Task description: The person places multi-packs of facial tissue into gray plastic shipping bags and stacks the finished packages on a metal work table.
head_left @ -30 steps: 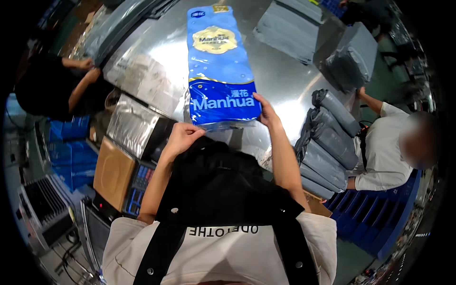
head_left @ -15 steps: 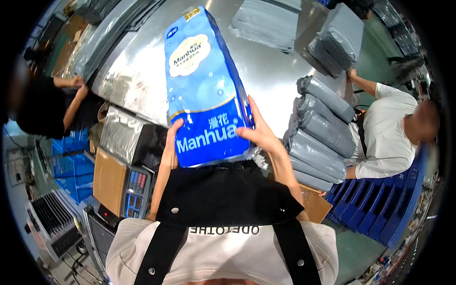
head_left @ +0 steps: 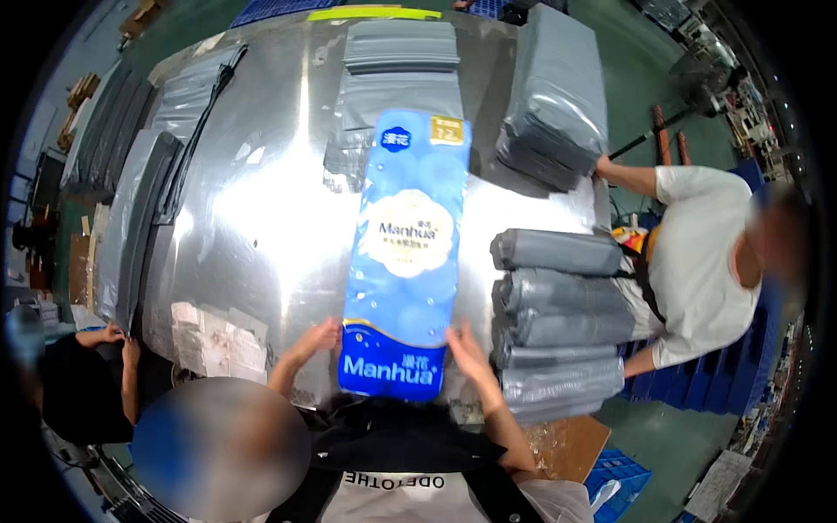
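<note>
A tall blue plastic-wrapped toilet paper pack (head_left: 406,301) is before me, its long side pointing away and its printed front facing up. My left hand (head_left: 319,338) presses against the pack's left side near its close end. Opposite it, my right hand (head_left: 471,356) grips the right side, thumb along the edge. The pack is between my two palms, over the metal table (head_left: 227,235). Beyond its far end lies a stack of flat grey plastic bags (head_left: 397,91). Whether the pack's underside touches the table is hidden.
A row of folded grey bag bundles (head_left: 567,305) lies close on the right. Past it stands a co-worker in a white shirt (head_left: 702,253), one hand at a tall grey stack (head_left: 555,87). At left, a person in black (head_left: 83,383) handles a grey bundle (head_left: 135,231). A blurred patch covers the lower left.
The pack has turned from leaning left to nearly straight ahead, both hands still on its sides. My view has shifted, showing more table; the scale and boxes at left have gone from sight.
</note>
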`<state>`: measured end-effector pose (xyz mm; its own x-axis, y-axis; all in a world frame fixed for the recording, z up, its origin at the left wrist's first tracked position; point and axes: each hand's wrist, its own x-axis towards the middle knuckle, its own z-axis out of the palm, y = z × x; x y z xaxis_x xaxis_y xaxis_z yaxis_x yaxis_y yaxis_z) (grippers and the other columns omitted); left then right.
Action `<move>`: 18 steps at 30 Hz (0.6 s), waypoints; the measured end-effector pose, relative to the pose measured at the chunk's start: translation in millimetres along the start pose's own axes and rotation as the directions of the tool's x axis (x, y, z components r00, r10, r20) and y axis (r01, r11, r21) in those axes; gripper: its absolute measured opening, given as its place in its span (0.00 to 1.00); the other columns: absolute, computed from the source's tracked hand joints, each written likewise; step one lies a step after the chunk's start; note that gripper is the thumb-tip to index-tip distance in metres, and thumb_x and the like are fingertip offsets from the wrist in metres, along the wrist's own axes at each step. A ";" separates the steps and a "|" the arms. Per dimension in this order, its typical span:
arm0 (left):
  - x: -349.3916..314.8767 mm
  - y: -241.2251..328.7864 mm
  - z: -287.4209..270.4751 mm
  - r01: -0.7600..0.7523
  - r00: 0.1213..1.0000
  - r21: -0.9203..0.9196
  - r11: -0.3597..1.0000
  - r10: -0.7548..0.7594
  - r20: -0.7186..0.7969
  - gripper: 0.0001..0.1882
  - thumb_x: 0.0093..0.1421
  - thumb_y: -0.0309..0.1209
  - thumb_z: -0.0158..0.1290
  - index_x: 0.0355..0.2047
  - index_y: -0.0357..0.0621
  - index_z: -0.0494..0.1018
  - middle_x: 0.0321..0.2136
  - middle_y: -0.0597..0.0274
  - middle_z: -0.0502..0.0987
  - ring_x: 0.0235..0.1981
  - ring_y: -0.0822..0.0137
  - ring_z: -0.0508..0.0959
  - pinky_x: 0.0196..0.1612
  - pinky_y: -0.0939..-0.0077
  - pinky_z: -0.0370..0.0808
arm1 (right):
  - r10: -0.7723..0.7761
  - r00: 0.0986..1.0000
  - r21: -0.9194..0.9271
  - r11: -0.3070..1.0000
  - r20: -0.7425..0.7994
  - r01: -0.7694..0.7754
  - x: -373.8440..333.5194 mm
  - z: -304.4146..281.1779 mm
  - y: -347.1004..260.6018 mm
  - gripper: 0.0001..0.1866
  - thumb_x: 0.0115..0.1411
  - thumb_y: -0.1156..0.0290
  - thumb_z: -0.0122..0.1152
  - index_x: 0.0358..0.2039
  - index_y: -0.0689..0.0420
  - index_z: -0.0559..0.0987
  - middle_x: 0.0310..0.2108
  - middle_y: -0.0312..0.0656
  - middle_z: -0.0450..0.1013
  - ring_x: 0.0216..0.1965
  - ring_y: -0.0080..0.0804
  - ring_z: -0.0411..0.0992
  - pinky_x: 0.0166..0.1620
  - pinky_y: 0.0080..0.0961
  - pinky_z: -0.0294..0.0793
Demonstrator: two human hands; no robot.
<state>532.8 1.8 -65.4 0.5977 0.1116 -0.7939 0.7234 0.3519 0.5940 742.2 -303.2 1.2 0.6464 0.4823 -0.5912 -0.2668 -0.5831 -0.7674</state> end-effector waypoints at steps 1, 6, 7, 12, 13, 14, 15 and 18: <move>21.3 27.1 -16.9 -0.097 0.995 0.076 0.992 0.099 -0.032 0.28 0.62 0.50 0.43 0.49 0.38 0.69 0.38 0.56 0.76 0.36 0.69 0.74 0.41 0.79 0.70 | 0.129 0.988 0.031 0.991 -0.083 -0.127 11.3 -20.2 -35.4 0.40 0.59 0.54 0.52 0.60 0.70 0.50 0.60 0.63 0.51 0.60 0.52 0.52 0.60 0.38 0.51; 187.6 246.1 -75.4 -0.293 0.625 0.644 0.707 0.651 -0.430 0.34 0.48 0.44 0.60 0.47 0.27 0.68 0.30 0.47 0.78 0.33 0.62 0.78 0.39 0.71 0.73 | -0.817 0.451 -0.704 0.555 -0.360 0.443 212.1 -42.0 -149.1 0.37 0.54 0.61 0.57 0.57 0.72 0.55 0.56 0.65 0.54 0.59 0.59 0.50 0.60 0.50 0.47; 233.2 305.8 -132.1 -0.049 0.133 0.884 0.465 0.880 -0.455 0.37 0.43 0.48 0.62 0.44 0.26 0.69 0.30 0.46 0.78 0.33 0.55 0.78 0.38 0.68 0.73 | -0.889 0.359 -0.745 0.440 -0.284 0.502 265.7 -22.9 -242.6 0.36 0.54 0.59 0.56 0.56 0.69 0.58 0.57 0.61 0.55 0.60 0.57 0.50 0.60 0.49 0.47; 305.4 358.0 -71.0 0.011 0.639 0.759 0.651 0.579 -0.506 0.23 0.42 0.43 0.60 0.32 0.34 0.75 0.32 0.44 0.77 0.36 0.49 0.77 0.40 0.63 0.74 | -0.793 0.592 -0.881 0.375 -0.144 0.288 373.2 -40.5 -272.1 0.24 0.56 0.52 0.50 0.35 0.65 0.76 0.36 0.57 0.72 0.42 0.51 0.69 0.52 0.42 0.61; 303.3 355.2 -66.5 0.028 0.643 0.777 0.629 0.584 -0.495 0.23 0.43 0.42 0.59 0.32 0.34 0.75 0.33 0.45 0.77 0.36 0.49 0.77 0.40 0.63 0.74 | -0.625 0.761 -0.845 0.492 -0.175 0.210 378.0 -40.8 -272.9 0.24 0.56 0.52 0.49 0.28 0.63 0.79 0.29 0.56 0.75 0.35 0.51 0.72 0.48 0.41 0.65; 299.1 345.9 -64.3 0.034 0.650 0.768 0.640 0.569 -0.503 0.23 0.43 0.42 0.59 0.32 0.34 0.75 0.33 0.45 0.77 0.36 0.49 0.77 0.40 0.63 0.74 | -0.721 0.659 -0.843 0.478 -0.215 0.248 392.4 -45.4 -256.8 0.24 0.57 0.52 0.47 0.21 0.61 0.79 0.20 0.53 0.73 0.27 0.52 0.73 0.41 0.41 0.68; 293.3 337.6 -63.3 0.031 0.698 0.767 0.641 0.535 -0.475 0.23 0.42 0.43 0.59 0.31 0.34 0.75 0.32 0.45 0.77 0.36 0.50 0.78 0.40 0.64 0.74 | -0.717 0.667 -0.843 0.475 -0.205 0.251 392.7 -48.0 -254.7 0.24 0.57 0.52 0.47 0.21 0.61 0.79 0.20 0.53 0.73 0.27 0.52 0.73 0.41 0.41 0.68; 283.7 327.7 -103.5 0.085 0.782 0.810 0.580 0.465 -0.415 0.25 0.42 0.45 0.60 0.32 0.34 0.74 0.31 0.46 0.77 0.37 0.52 0.78 0.40 0.64 0.73 | -0.740 0.636 -0.745 0.548 -0.219 0.380 371.9 -45.2 -284.2 0.20 0.56 0.58 0.51 0.19 0.61 0.78 0.21 0.54 0.72 0.26 0.50 0.71 0.38 0.42 0.67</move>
<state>903.7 245.0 -109.4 0.6605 0.6365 -0.3983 0.7503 -0.5396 0.3818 1090.7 12.3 10.7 0.7651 0.5951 0.2458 0.6325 -0.6231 -0.4601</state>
